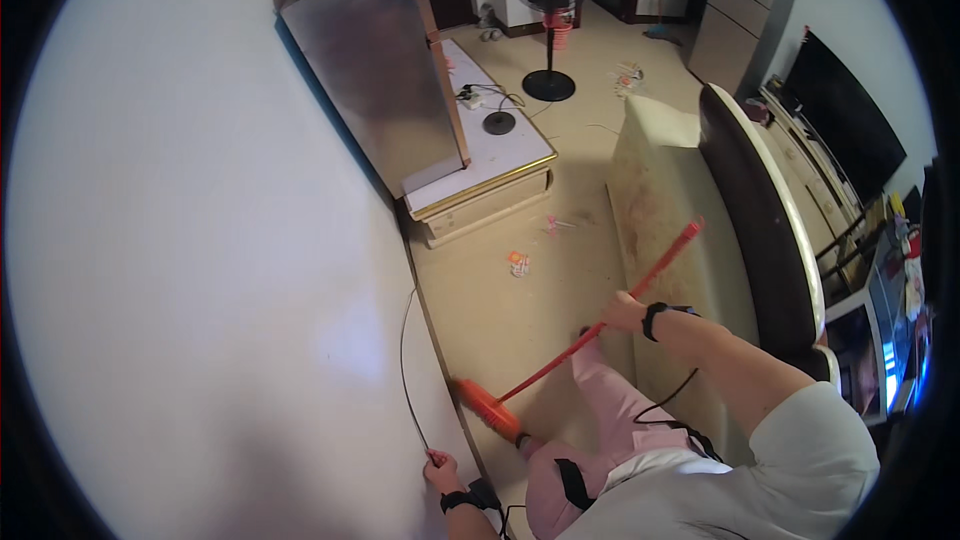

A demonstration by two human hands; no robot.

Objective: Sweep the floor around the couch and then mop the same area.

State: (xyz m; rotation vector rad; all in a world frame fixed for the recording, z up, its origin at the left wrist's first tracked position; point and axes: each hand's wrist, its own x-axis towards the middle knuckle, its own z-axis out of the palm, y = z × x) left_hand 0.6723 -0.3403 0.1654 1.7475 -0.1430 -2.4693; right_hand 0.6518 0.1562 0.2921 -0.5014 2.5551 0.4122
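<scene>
My right hand point(625, 312) is wrapped round the red handle of a broom point(548, 368). The handle slants from upper right to lower left. At its lower end the orange-red broom head point(490, 410) rests on the floor near the foot of the white wall. Low on the left, close to that wall, my left hand point(440, 470) pinches a thin dark cable point(404, 370). The cable curves upward from my fingers to the wall's base. Crumpled orange and white scraps point(518, 263) lie on the floor beyond the broom, with a small pink item point(555, 226) past them.
A sofa point(690, 200) stands close on my right. Ahead on the left is a low cabinet point(490, 202) bearing a large panel point(385, 70). Farther off are a standing fan point(549, 85), more litter point(628, 78), a fridge point(735, 15) and a television point(845, 115).
</scene>
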